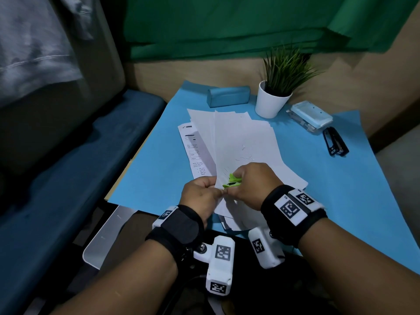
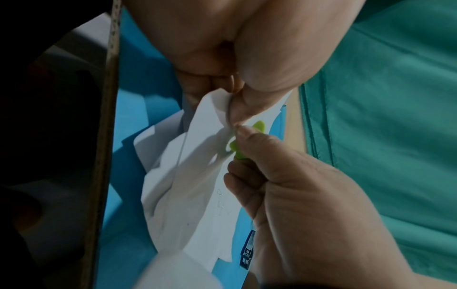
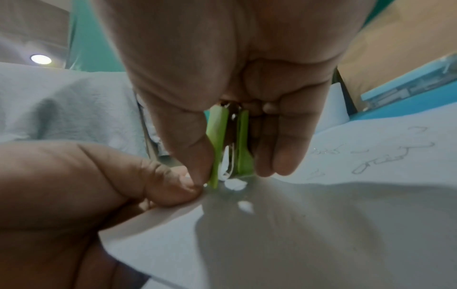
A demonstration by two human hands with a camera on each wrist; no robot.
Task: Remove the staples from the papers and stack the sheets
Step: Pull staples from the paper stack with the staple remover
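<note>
A fanned bundle of white sheets (image 1: 241,142) lies on the blue mat (image 1: 329,178), its near corner lifted off the mat. My left hand (image 1: 210,189) pinches that corner between thumb and fingers (image 2: 249,109). My right hand (image 1: 246,179) grips a green staple remover (image 1: 231,182) and squeezes it at the same corner, right beside the left thumb (image 3: 168,187). In the right wrist view the green staple remover (image 3: 243,150) has its metal tips against the paper (image 3: 321,224). The staple itself is hidden by the tips.
Several loose bent staples (image 1: 245,153) lie on the top sheet. A printed sheet (image 1: 193,151) sticks out at the left. At the back stand a teal case (image 1: 228,95), a potted plant (image 1: 272,98), a pale blue stapler (image 1: 311,115) and a black stapler (image 1: 336,142).
</note>
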